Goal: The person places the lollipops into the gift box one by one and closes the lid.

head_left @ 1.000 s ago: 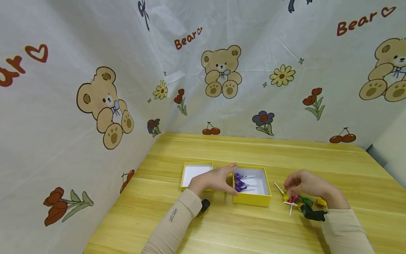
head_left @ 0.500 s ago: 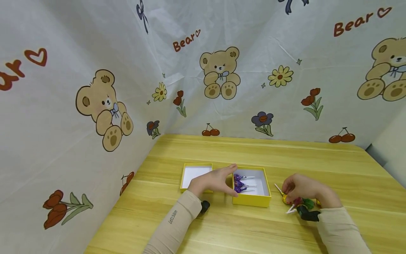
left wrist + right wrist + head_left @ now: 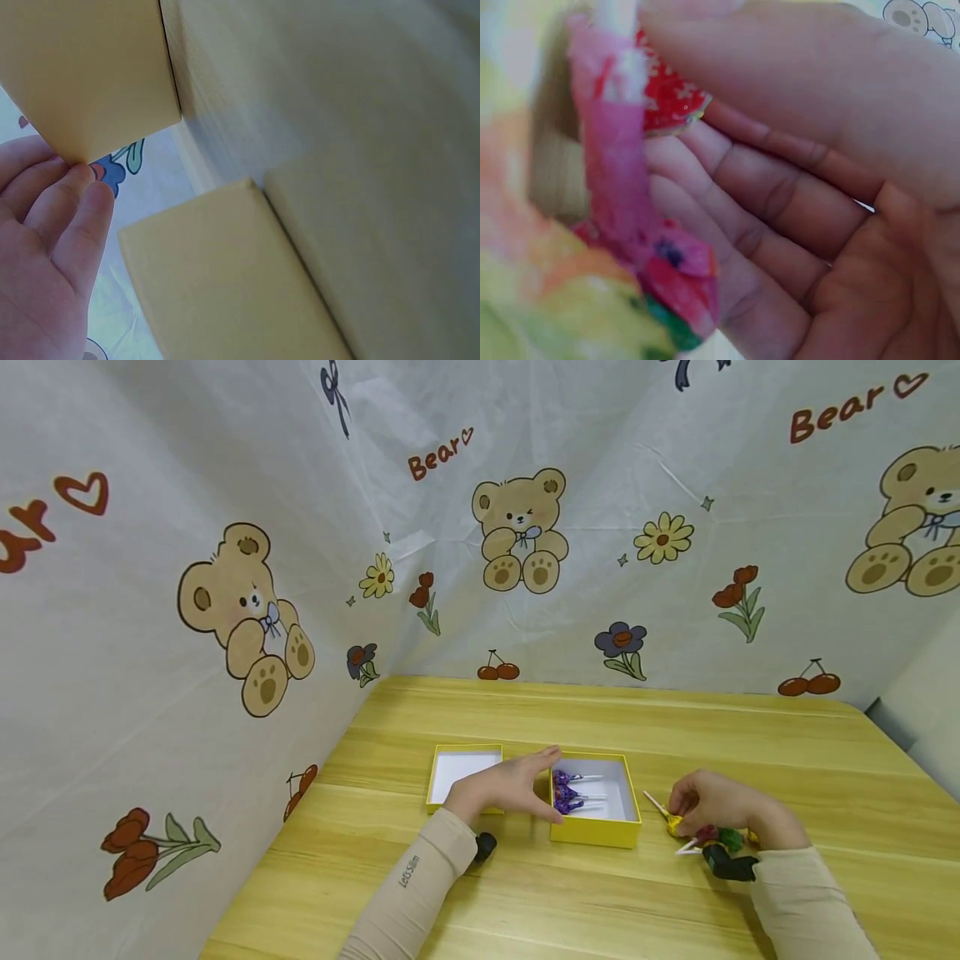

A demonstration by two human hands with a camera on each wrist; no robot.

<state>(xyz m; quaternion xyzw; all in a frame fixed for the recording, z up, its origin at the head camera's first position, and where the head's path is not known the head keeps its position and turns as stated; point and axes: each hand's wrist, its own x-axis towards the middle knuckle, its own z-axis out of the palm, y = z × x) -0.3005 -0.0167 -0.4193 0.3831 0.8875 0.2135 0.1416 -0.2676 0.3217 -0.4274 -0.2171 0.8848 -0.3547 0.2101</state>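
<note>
My left hand [image 3: 510, 785] grips the left side of an open yellow box [image 3: 596, 833], thumb at the front corner and index finger at the back. In the left wrist view its fingertips meet the box wall [image 3: 90, 67]. Three purple-wrapped lollipops [image 3: 567, 795] lie in the box along its left, sticks pointing right. To the right of the box, my right hand [image 3: 731, 806] pinches a yellow-wrapped lollipop [image 3: 674, 824], its white stick pointing up and left. Under that hand are a pink lollipop [image 3: 706, 835] and a green lollipop [image 3: 730, 837], partly hidden. The right wrist view shows a red wrapper [image 3: 667, 94] by the thumb.
The box lid [image 3: 465, 770], white inside, lies left of the box, behind the left wrist. A white bear-print curtain [image 3: 525, 635] hangs at the back and left of the wooden table [image 3: 570, 910]. Black wrist straps [image 3: 729, 864] sit close over the tabletop.
The right hand has come down and left onto the lollipops and taken hold of the yellow one, whose stick has shifted slightly left. The left hand and the box have stayed put.
</note>
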